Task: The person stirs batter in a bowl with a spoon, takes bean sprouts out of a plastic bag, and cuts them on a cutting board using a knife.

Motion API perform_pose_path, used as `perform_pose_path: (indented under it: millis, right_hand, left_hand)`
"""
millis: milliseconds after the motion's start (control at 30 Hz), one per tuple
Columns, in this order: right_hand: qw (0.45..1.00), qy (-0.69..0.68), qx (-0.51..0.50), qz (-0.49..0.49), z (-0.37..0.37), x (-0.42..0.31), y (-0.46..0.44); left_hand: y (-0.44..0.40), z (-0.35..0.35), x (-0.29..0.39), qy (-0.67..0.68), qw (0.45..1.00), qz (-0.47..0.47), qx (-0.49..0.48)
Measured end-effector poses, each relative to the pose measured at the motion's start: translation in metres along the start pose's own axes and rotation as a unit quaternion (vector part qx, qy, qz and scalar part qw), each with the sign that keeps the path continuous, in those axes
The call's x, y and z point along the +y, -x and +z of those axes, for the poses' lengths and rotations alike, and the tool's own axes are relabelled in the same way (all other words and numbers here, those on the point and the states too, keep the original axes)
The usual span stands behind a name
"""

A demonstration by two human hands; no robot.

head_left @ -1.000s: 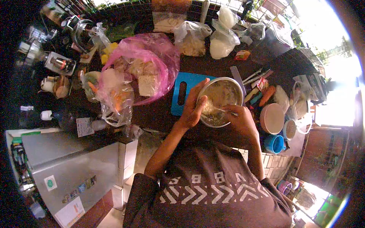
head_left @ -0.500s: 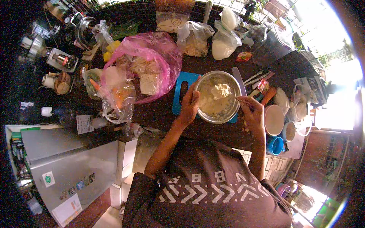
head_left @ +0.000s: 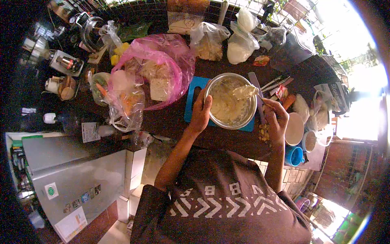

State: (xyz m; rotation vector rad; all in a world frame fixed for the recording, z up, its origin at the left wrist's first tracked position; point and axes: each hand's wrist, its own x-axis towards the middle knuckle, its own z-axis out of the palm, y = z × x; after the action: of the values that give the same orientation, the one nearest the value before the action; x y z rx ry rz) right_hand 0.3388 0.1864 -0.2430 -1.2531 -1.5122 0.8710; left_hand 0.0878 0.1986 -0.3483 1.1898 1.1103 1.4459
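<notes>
A round metal bowl [head_left: 231,127] with pale, thick batter [head_left: 227,109] inside rests over a blue cutting board [head_left: 189,99]. My left hand [head_left: 200,112] grips the bowl's left rim, thumb on the near side and fingers around the outside. In my right hand [head_left: 276,119] is a spoon, its handle pinched between thumb and fingers. The spoon's head is covered by a lump of batter [head_left: 245,92] above the bowl's right rim. Just right of the bowl lies a knife with a broad blade [head_left: 254,79]. Small yellowish pieces [head_left: 263,133] lie beside my right hand.
A pink plastic bag [head_left: 178,53] holding pale blocks and a clear bag with carrots [head_left: 128,103] lie to the left. Tied bags [head_left: 239,51] stand at the back. On the right are a pale round container [head_left: 294,129] and a blue cup [head_left: 293,155].
My right hand has moved right and slightly down, bringing the batter-laden spoon from over the bowl's middle to its right rim. My left hand stays on the bowl.
</notes>
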Motion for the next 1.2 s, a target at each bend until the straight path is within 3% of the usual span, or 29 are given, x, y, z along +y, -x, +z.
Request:
perform_pose_path:
  millis: [367,600,667,733,867,967,1033,1133,1200]
  right_hand:
    - [0.999,-0.021,0.024,-0.005,0.0,-0.001,-0.001]
    - [0.999,-0.035,0.036,0.0,0.006,0.007,-0.002]
    - [0.996,0.087,-0.009,0.013,0.012,0.013,-0.004]
    - [0.993,0.112,-0.019,0.012,0.017,0.007,-0.001]
    - [0.961,0.267,-0.07,0.018,0.023,0.004,0.0]
    - [0.922,0.381,-0.059,-0.029,0.023,0.004,0.0]
    - [0.832,0.535,-0.145,-0.019,0.022,0.017,0.001]
    - [0.841,0.503,-0.197,-0.021,0.026,0.038,0.017]
    - [0.852,0.47,-0.231,0.012,0.029,0.013,0.015]
  left_hand:
    - [0.0,-0.006,-0.006,-0.011,0.999,-0.05,-0.017]
    - [-0.003,-0.003,0.005,0.017,0.999,0.002,-0.028]
    - [-0.002,-0.003,0.004,-0.001,0.999,0.01,-0.031]
    - [-0.002,0.0,0.004,-0.022,0.997,0.065,-0.029]
    - [0.001,0.001,0.001,-0.09,0.995,0.051,-0.014]
    - [-0.001,0.001,0.004,-0.087,0.992,0.083,-0.037]
    - [-0.001,0.004,0.007,-0.13,0.984,0.123,-0.023]
    - [0.004,0.014,0.004,-0.116,0.986,0.122,0.007]
    - [0.006,0.016,0.009,-0.09,0.991,0.101,0.015]
